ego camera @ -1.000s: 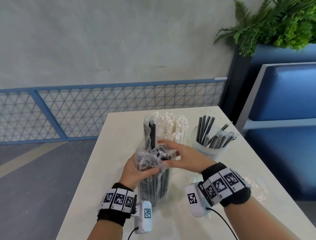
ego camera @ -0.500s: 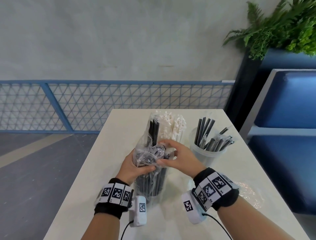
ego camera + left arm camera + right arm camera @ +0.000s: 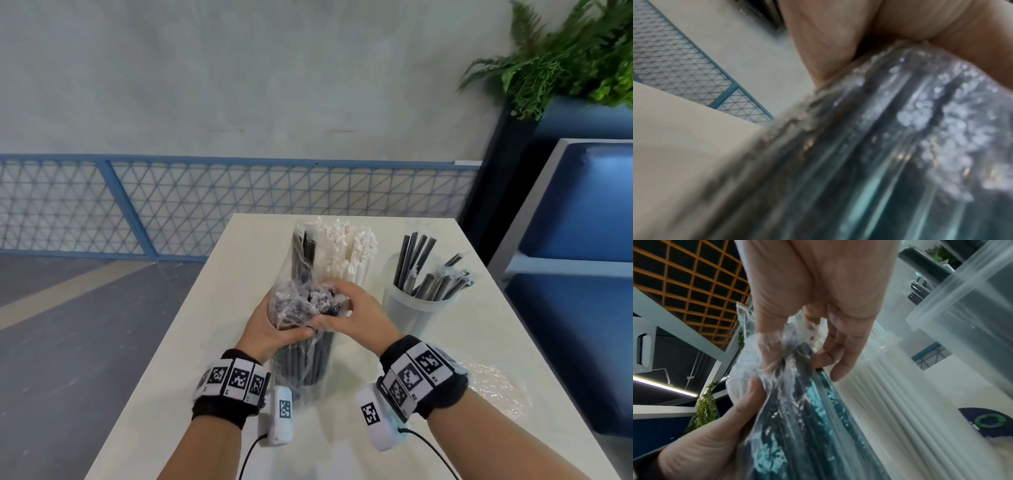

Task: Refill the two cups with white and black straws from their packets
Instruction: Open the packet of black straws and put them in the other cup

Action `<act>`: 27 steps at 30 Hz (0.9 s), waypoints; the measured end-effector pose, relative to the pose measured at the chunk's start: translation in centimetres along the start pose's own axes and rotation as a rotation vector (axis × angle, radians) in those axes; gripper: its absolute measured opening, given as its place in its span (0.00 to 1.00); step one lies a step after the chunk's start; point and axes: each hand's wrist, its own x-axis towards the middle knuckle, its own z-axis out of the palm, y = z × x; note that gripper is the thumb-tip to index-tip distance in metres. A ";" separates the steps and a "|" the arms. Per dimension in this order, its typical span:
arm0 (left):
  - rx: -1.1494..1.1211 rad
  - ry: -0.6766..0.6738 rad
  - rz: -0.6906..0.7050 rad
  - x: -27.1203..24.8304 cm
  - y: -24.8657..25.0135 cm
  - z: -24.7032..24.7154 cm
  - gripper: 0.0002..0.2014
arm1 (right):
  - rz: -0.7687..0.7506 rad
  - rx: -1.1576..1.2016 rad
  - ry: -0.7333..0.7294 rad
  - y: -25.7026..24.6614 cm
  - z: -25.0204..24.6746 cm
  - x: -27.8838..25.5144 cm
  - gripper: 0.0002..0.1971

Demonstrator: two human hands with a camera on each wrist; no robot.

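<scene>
A clear packet of black straws stands upright on the white table in the head view. My left hand grips the packet around its upper part. My right hand pinches the crumpled plastic at the packet's top; the right wrist view shows thumb and fingers curled into the plastic. In the left wrist view the packet is a blur under my palm. Behind the packet stand the white straws, their cup hidden. To the right a clear cup holds several black straws.
An empty crumpled clear wrapper lies on the table at the right, near my right wrist. A blue mesh railing runs behind the table. A blue bench and a green plant stand at the right.
My right hand has closed from reaching over the packet top to pinching its plastic. The left hand keeps its grip on the packet.
</scene>
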 end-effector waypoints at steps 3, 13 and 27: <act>-0.002 -0.025 -0.016 -0.1 -0.1 0.0 0.38 | -0.035 0.018 -0.126 -0.3 -0.1 -0.2 0.31; 0.005 -0.008 0.008 0.1 -0.2 0.1 0.39 | 0.068 -0.089 -0.002 -1.1 1.1 0.0 0.31; 0.020 0.020 -0.017 0.5 -0.3 0.5 0.35 | 0.089 0.268 0.343 -2.2 1.3 -0.7 0.16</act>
